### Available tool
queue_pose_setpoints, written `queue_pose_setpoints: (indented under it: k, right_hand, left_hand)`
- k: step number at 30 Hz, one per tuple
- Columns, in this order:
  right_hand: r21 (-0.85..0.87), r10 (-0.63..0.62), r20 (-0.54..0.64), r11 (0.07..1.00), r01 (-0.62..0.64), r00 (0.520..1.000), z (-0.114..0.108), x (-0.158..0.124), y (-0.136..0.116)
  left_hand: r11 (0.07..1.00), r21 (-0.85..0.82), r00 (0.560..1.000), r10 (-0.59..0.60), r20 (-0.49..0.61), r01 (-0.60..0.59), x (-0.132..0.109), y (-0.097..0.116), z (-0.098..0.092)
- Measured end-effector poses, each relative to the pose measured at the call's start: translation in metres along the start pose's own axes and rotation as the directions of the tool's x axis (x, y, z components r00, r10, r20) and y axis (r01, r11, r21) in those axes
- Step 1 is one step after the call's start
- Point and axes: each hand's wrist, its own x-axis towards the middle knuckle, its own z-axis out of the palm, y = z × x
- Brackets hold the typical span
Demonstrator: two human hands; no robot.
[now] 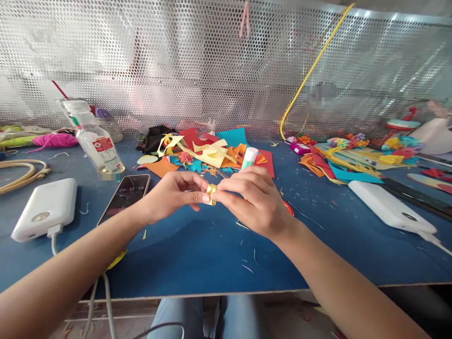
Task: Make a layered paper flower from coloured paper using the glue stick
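Observation:
A small rolled piece of yellow paper (212, 194) is pinched between both my hands above the blue table (212, 254). My left hand (174, 193) grips it from the left with thumb and fingertips closed. My right hand (252, 197) holds it from the right, fingers curled round it. Just behind my hands lies a heap of coloured paper scraps (208, 153) with a glue stick (249, 157) standing in it. Something red (287, 207) peeks out from under my right hand.
A phone (124, 197) showing a timer lies left of my hands, beside a clear bottle (95, 139) and a white power bank (45, 209) with a cable. Another power bank (390, 212) and more paper flowers (353, 150) lie to the right. Perforated metal screen (212, 61) closes the back.

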Motion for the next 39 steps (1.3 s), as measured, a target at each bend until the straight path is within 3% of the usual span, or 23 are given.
queue_pose_setpoints:
  k: [2, 4, 8, 11, 15, 20, 23, 30, 34, 37, 39]
  right_hand:
    - [0.038, 0.019, 0.025, 0.999, -0.020, 0.999, 0.001, 0.000, 0.001]
    - [0.138, 0.149, 0.038, 0.979, -0.153, 0.988, 0.003, 0.001, 0.002]
    - [0.357, 0.462, 0.123, 0.805, -0.473, 0.879, 0.008, 0.002, 0.005]
    - [0.358, 0.512, 0.224, 0.748, -0.558, 0.829, 0.012, 0.001, 0.004]
    - [0.325, 0.494, 0.290, 0.755, -0.570, 0.819, 0.015, -0.001, 0.001]
    - [0.284, 0.515, 0.304, 0.754, -0.592, 0.802, 0.015, -0.002, 0.000]
    - [0.293, 0.484, 0.284, 0.778, -0.555, 0.828, 0.015, -0.002, 0.001]
    - [0.245, 0.436, 0.269, 0.832, -0.498, 0.859, 0.017, -0.002, -0.004]
    - [0.248, 0.397, 0.251, 0.855, -0.455, 0.883, 0.018, -0.002, -0.007]
    - [0.352, 0.441, 0.220, 0.796, -0.493, 0.870, 0.020, 0.000, -0.009]
    - [0.482, 0.548, 0.206, 0.664, -0.572, 0.810, 0.023, 0.000, -0.010]
  left_hand:
    - [0.999, -0.005, 0.999, -0.051, 0.019, 0.051, 0.001, -0.002, -0.003]
    - [0.998, 0.056, 0.999, -0.030, -0.028, 0.031, 0.000, -0.002, -0.003]
    - [0.906, 0.407, 0.971, 0.190, -0.142, -0.118, -0.004, -0.002, 0.003]
    - [0.747, 0.618, 0.926, 0.368, -0.079, -0.244, -0.006, -0.004, 0.008]
    - [0.627, 0.702, 0.894, 0.446, 0.032, -0.338, -0.007, -0.007, 0.011]
    - [0.627, 0.709, 0.904, 0.426, 0.034, -0.323, -0.007, -0.008, 0.011]
    - [0.649, 0.703, 0.917, 0.398, 0.015, -0.292, -0.006, -0.007, 0.011]
    - [0.805, 0.582, 0.946, 0.270, -0.182, -0.118, -0.005, -0.006, 0.008]
    - [0.831, 0.548, 0.954, 0.233, -0.190, -0.094, -0.004, -0.007, 0.008]
    - [0.786, 0.599, 0.954, 0.274, -0.123, -0.149, -0.005, -0.008, 0.011]
    - [0.759, 0.623, 0.936, 0.333, -0.117, -0.192, -0.006, -0.008, 0.012]
